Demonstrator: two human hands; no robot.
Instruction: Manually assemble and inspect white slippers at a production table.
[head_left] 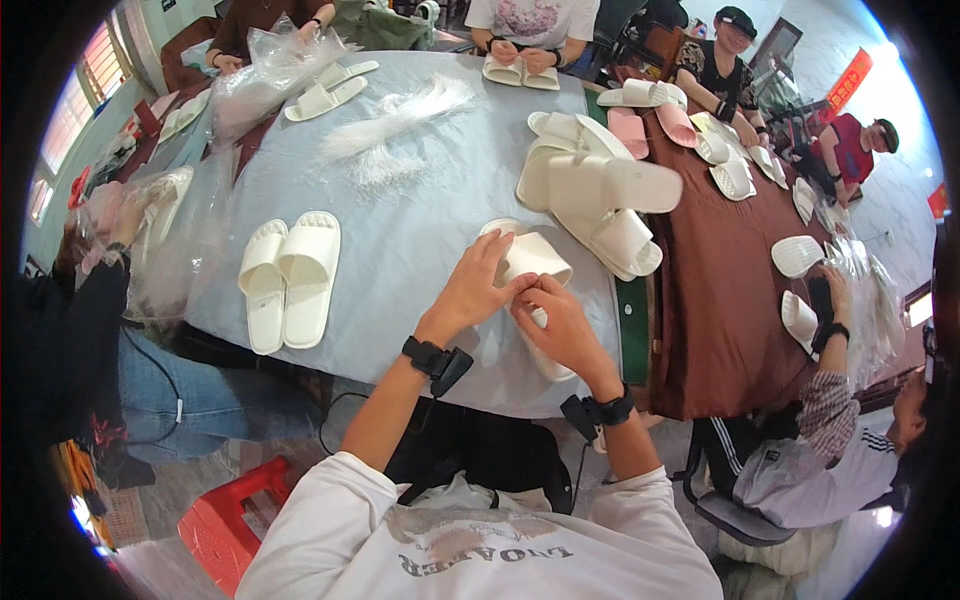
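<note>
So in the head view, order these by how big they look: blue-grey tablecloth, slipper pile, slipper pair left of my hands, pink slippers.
1. Blue-grey tablecloth
2. Slipper pile
3. Left slipper pair
4. Pink slippers

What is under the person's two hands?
At least one white slipper: its wide strap shows, and part of a sole lower in view. The left hand and right hand cover the stretch between, so I can't tell whether a second slipper is there.

The room was bright, with daylight at a window on the left and white glare on the wall at far right. Clear plastic caught highlights, shade lay beneath the grey tablecloth, and fisheye distortion curved edges toward a black rim.
</note>
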